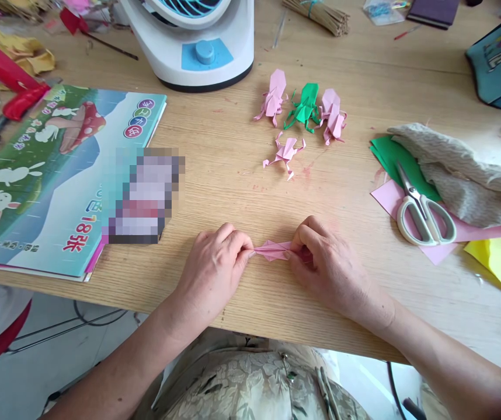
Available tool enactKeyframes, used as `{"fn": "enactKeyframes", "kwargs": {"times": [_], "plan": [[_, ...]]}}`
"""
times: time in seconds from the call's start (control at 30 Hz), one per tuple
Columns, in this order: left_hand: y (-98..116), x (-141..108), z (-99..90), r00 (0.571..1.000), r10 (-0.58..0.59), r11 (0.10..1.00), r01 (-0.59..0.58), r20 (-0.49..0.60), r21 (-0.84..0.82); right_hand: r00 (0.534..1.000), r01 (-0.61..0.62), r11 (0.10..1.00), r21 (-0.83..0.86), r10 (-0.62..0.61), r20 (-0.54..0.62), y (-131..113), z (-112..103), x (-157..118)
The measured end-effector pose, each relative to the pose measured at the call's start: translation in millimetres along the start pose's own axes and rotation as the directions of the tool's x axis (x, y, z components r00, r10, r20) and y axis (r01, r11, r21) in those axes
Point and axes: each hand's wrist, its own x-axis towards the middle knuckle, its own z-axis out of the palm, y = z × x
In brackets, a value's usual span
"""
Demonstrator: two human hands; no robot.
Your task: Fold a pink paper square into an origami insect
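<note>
Near the table's front edge, a narrow piece of folded pink paper (271,249) stretches between my two hands. My left hand (221,261) pinches its left tip between thumb and fingers. On the other end, my right hand (324,265) is closed and hides part of the paper. Beyond them stand several folded paper figures with thin bent legs: a green one (306,105), a pink one on its left (273,96), another pink one on its right (331,114), and a smaller pink one (285,153) in front.
A picture-covered craft paper pad (58,175) lies at left, with a blurred-out flat object (148,195) by its edge. White-handled scissors (423,213) rest on coloured paper at right, beside a crumpled cloth (461,175). A white fan base (206,55) stands at the back.
</note>
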Motion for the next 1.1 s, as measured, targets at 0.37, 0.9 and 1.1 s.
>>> {"fn": "enactKeyframes", "kwargs": {"times": [0.37,0.9,1.1], "plan": [[-11,-5,-6.8,1.0,-0.008,0.993,0.006,-0.013,-0.121,1.0,0.02,1.0,-0.013,-0.02,-0.006,0,0,0],[1,-25,0.7,0.927,0.374,0.895,-0.365,0.014,0.254,0.999,0.041,0.999,-0.016,-0.041,0.001,0,-1,1],[0,-28,2.3,0.93,0.366,0.905,-0.354,-0.012,0.235,0.999,0.039,0.999,-0.023,-0.038,0.01,0,-1,2]]}}
